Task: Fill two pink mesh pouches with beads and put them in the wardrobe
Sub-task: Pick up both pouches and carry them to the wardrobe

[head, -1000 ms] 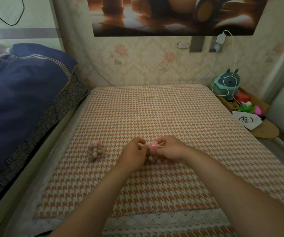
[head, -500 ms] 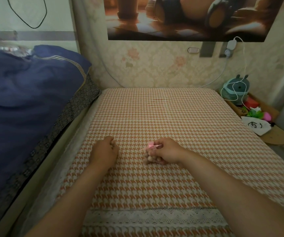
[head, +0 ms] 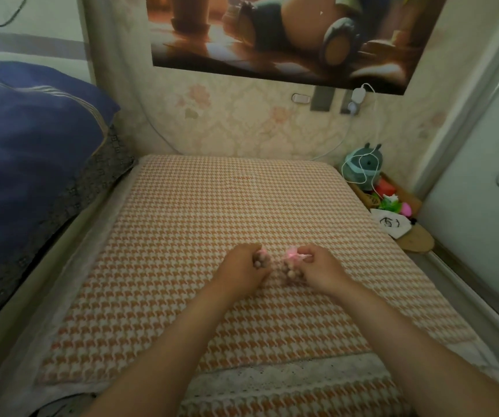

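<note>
**Two bead pouches held over the mat**

Both hands are above the checked mat (head: 182, 236), which has an orange and white pattern. They are near its middle line and a little closer to its front edge than to its back edge.

The left hand (head: 242, 267) has its fingers curled around one pink mesh pouch (head: 262, 257). Only a small part of this pouch shows past the fingers, with round pale beads (head: 260, 264) inside it. The right hand (head: 323, 267) pinches the gathered pink top of the second pouch (head: 291, 260) between thumb and fingers. The bottom of this pouch, full of beads, hangs down toward the mat, and I cannot tell if it touches the cloth. The two pouches are just beside each other, between the hands.

A blue quilt (head: 31, 145) lies along the left side of the mat, higher than it. Past the back right corner of the mat sits a green plush toy (head: 362, 164) with a white cable (head: 374, 124) looped over it. On the wall behind the back edge of the mat hangs a poster (head: 287, 34).
</note>
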Motion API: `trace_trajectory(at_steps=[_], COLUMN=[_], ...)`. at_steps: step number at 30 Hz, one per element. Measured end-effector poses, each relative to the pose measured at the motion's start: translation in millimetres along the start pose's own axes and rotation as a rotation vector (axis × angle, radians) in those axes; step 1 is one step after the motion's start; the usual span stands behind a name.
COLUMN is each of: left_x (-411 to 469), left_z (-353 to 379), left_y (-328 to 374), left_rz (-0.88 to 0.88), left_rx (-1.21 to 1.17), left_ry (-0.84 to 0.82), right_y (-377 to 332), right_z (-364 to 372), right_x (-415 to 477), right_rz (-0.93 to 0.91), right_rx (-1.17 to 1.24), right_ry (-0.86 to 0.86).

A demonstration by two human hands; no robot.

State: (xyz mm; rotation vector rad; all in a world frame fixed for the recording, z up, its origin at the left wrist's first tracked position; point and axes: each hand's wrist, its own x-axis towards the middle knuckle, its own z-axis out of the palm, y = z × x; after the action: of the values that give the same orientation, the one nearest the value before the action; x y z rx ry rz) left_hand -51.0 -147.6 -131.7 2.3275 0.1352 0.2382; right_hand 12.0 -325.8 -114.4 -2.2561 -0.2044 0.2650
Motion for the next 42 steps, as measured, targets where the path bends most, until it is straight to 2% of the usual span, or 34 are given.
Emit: trace_trajectory(at_steps=[4, 8, 15, 19, 23, 26, 30, 35, 38, 42], left_x=[16, 49, 106, 130, 144, 149, 158, 180, 197, 209], left_z=[23, 41, 59, 65, 62, 55, 38, 15, 10, 14], left_y=[8, 21, 8, -3, 8, 30, 95, 242, 344, 493], left_rz=[0.074, 0.098, 0.087, 0.100, 0.102, 0.029, -0.075, -0.095, -0.036, 0.029], left_rx=[-0.002, 0.119, 0.194, 0.295, 0.304, 0.271, 0.133, 0.086, 0.080, 0.057], left_ry=[-0.015, -0.014, 0.042, -0.045, -0.148, -0.170, -0.185, -0.242, -0.282, -0.385], right_y=[23, 33, 38, 40, 40, 37, 24, -4, -22, -33], right_z=[-29, -44, -42, -38, -48, -72, -131, -263, -361, -501], right_x=[7, 23, 52, 87, 119, 122, 101, 66, 41, 2], right_rz=[-0.034, -0.166, -0.360, -0.390, -0.345, -0.267, -0.201, -0.107, -0.080, -0.014], right_rx=[-0.205, -0.450, -0.677, -0.487, -0.375, -0.343, -0.304, -0.240, -0.187, -0.149], right_ry=[0.023, 0.034, -0.235, -0.313, -0.252, -0.238, -0.251, -0.191, -0.094, 0.119])
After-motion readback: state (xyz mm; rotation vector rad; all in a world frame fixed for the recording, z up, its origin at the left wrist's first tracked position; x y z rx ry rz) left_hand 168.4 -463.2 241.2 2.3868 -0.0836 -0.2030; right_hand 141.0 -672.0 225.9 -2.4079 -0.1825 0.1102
